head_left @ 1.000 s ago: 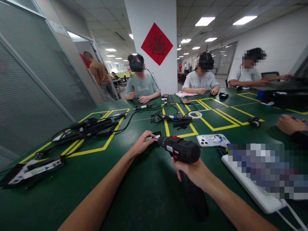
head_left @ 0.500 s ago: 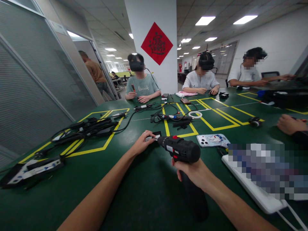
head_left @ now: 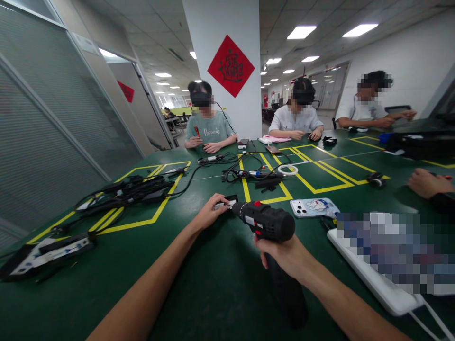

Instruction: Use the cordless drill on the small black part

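In the head view, my right hand [head_left: 280, 253] is wrapped round the handle of a black cordless drill [head_left: 270, 221] with red switches. The drill points away to the left over the table. Its bit tip meets or nearly touches a small black part with a pale piece [head_left: 219, 205] on the tabletop. My left hand [head_left: 209, 212] pinches that part from the left, a ring on one finger. The fingers hide much of the part, and I cannot tell whether the bit is seated in it.
A phone [head_left: 314, 208] lies right of the drill, with a white-edged, blurred device [head_left: 369, 270] nearer me. Black cables [head_left: 131, 189] pile up at left; more tools and cables [head_left: 252, 174] lie ahead. Several people sit round the green table [head_left: 199, 293]; a co-worker's hand [head_left: 426, 183] is at right.
My hands, the drill and the small part stay almost in place. The person in the doorway has gone from view. At the far right, a seated person has drawn an outstretched hand back.
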A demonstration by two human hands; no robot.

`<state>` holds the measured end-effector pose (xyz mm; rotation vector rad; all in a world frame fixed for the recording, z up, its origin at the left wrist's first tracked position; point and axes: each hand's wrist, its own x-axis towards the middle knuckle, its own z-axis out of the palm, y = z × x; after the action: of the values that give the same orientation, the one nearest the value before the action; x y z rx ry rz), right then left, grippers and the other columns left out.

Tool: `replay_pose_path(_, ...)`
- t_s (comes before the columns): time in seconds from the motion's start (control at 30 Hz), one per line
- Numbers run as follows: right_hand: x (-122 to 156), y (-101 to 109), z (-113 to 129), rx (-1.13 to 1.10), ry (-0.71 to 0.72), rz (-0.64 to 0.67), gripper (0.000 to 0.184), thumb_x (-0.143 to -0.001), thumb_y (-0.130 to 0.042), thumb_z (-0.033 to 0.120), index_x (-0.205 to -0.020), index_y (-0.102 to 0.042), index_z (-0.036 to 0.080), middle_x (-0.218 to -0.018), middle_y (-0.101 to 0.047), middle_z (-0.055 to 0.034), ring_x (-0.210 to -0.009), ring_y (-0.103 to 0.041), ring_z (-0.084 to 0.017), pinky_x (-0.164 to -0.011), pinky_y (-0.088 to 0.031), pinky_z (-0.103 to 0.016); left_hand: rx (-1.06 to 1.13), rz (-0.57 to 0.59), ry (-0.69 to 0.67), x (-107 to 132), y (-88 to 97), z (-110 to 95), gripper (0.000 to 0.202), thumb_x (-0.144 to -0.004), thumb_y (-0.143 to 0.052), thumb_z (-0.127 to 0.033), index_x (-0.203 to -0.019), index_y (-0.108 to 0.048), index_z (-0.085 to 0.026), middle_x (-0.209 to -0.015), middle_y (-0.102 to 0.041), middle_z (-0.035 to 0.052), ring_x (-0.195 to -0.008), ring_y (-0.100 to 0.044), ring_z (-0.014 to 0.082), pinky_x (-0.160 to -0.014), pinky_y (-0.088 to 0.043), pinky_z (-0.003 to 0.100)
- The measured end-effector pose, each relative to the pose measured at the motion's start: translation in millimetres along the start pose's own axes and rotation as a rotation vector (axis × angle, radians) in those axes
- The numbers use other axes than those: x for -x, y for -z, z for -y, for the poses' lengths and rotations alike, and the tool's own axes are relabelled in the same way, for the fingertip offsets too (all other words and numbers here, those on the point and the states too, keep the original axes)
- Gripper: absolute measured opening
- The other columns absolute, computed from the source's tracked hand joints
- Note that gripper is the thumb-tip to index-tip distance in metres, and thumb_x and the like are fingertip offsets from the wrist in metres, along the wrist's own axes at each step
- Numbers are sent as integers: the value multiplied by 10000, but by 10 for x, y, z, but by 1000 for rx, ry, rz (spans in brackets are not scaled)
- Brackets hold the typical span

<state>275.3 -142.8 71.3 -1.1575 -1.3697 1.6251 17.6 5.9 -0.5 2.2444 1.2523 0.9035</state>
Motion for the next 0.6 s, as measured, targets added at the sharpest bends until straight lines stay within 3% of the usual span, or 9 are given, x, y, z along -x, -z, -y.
replay_pose_path(0.6, -34, 7, -68, -7, 31, 5, 153, -693, -526, 190, -823, -598, 155, -637, -577, 1, -458, -517, -102, -481, -414, -243, 2, 9, -8, -3, -1, 7, 210, -811, -498, -329, -951, -593, -205, -1030, -520, 43, -1004, -487, 201, -935, -381, 362)
